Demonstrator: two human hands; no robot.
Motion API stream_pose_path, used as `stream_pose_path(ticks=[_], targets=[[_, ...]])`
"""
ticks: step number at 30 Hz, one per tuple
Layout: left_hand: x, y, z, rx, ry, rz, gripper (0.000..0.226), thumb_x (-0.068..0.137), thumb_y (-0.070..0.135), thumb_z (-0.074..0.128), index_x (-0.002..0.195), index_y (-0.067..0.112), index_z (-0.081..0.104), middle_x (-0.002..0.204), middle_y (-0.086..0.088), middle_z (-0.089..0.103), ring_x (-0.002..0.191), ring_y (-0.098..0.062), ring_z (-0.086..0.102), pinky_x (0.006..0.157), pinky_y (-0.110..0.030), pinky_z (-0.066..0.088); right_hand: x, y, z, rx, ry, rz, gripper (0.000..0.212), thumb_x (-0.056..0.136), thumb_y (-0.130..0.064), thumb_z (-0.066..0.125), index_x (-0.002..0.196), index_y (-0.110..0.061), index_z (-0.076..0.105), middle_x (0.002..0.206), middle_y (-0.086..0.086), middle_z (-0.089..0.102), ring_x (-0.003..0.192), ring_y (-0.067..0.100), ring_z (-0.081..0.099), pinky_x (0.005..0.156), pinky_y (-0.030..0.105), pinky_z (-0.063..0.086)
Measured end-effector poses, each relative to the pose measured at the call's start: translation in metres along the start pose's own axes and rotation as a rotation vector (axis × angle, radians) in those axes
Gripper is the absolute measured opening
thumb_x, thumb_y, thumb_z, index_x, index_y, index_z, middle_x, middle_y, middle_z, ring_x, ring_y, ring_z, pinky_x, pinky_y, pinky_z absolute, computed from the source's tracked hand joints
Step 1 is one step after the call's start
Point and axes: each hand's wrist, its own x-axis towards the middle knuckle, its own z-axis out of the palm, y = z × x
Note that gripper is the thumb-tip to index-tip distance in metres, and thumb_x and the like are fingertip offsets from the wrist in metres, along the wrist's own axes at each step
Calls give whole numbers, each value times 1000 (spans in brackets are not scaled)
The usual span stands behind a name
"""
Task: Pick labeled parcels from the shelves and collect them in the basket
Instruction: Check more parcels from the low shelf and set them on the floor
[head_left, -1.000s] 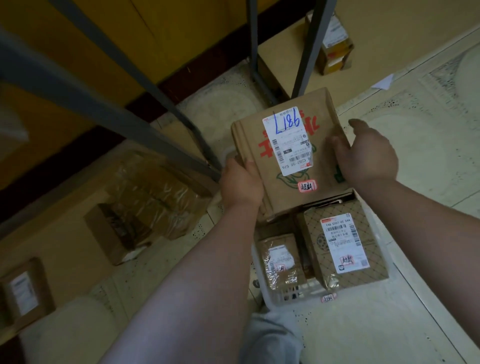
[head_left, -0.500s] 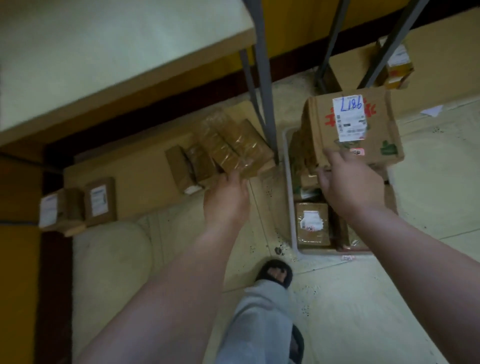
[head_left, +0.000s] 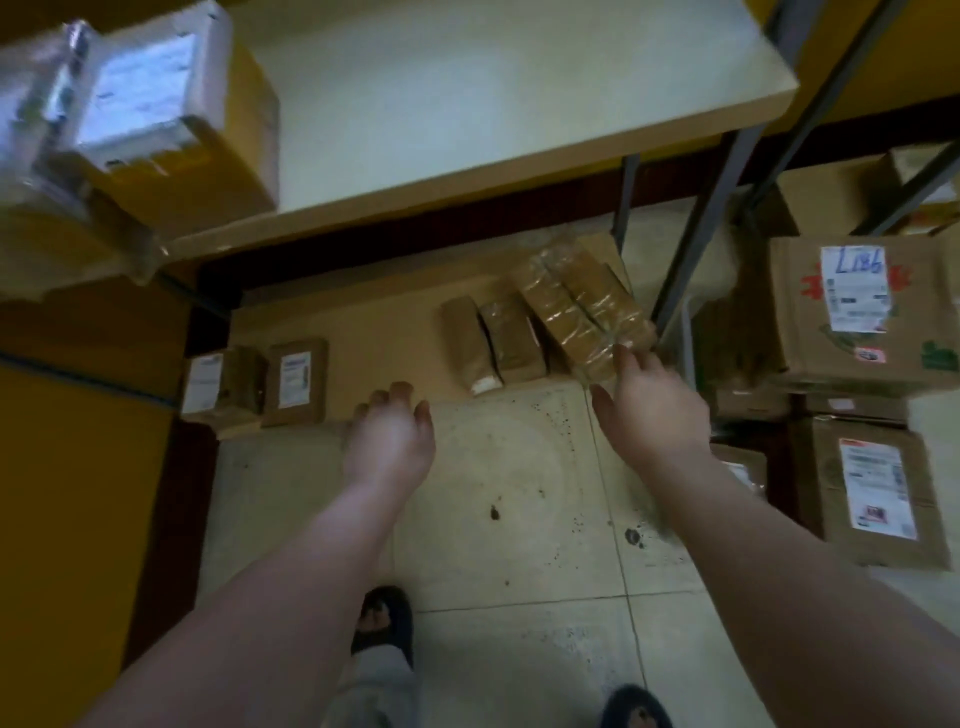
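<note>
Both hang empty, fingers relaxed: left hand (head_left: 390, 441), right hand (head_left: 652, 410) (beside taped parcels (head_left: 582, 312)).

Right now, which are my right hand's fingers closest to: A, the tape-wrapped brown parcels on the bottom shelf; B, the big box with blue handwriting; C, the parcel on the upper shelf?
A: the right hand has its fingertips at the edge of the tape-wrapped brown parcels.

Labelled cardboard parcel (head_left: 810, 332) atop stacked parcels (head_left: 878, 499)
</note>
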Motion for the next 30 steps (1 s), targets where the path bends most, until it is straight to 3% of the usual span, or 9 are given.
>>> stream_pose_path(ticks=[3, 9, 15, 18, 24, 27, 30], targets=[[23, -39, -7, 22, -42, 6, 41, 104, 42, 32, 139, 22, 42, 125, -8, 58, 107, -27, 59, 89, -41, 52, 9, -43, 20, 10, -39, 70, 48, 99, -40, 50, 142, -20, 40, 135, 9, 53, 112, 30, 59, 78, 39, 52], [79, -94, -11, -2, -73, 113, 44, 105, 38, 30, 143, 19, 42, 139, -8, 51, 125, -28, 48, 97, -39, 46, 27, -103, 61, -10, -52, 163, 55, 99, -46, 45, 148, -21, 35, 144, 8, 48, 116, 30, 58, 79, 41, 56], [130, -120, 49, 41, -20, 185, 42, 104, 36, 35, 139, 16, 47, 132, -12, 56, 118, -32, 55, 95, -39, 47, 51, -128, 137, 19, -63, 154, 57, 101, -44, 45, 148, -14, 35, 146, 10, 48, 125, 27, 53, 90, 37, 50], [166, -128, 97, 76, 26, 187, 41, 104, 36, 36, 137, 15, 48, 129, -14, 58, 114, -33, 57, 90, -39, 47, 76, -127, 188, 16, -22, 105, 60, 99, -47, 48, 148, -15, 36, 142, 10, 51, 121, 26, 55, 89, 37, 52], [242, -140, 201, -126, 129, 134, 41, 103, 34, 39, 135, 11, 50, 129, -16, 58, 116, -35, 55, 93, -43, 48, 146, -116, 282, -15, 89, 56, 79, 92, -58, 54, 151, -12, 30, 144, 11, 48, 125, 29, 52, 94, 41, 49], [275, -134, 239, -324, 138, 65, 40, 103, 36, 38, 131, 11, 52, 125, -17, 60, 114, -37, 57, 93, -43, 49, 179, -121, 318, -10, 121, 41, 94, 84, -66, 60, 152, -11, 23, 147, 12, 45, 133, 30, 45, 105, 46, 43], [298, -128, 255, -522, 166, 74, 41, 102, 40, 37, 128, 12, 53, 117, -14, 65, 105, -35, 61, 90, -44, 52, 200, -121, 343, -49, 198, -16, 95, 82, -64, 63, 150, -11, 22, 141, 14, 47, 129, 32, 46, 106, 44, 41]])
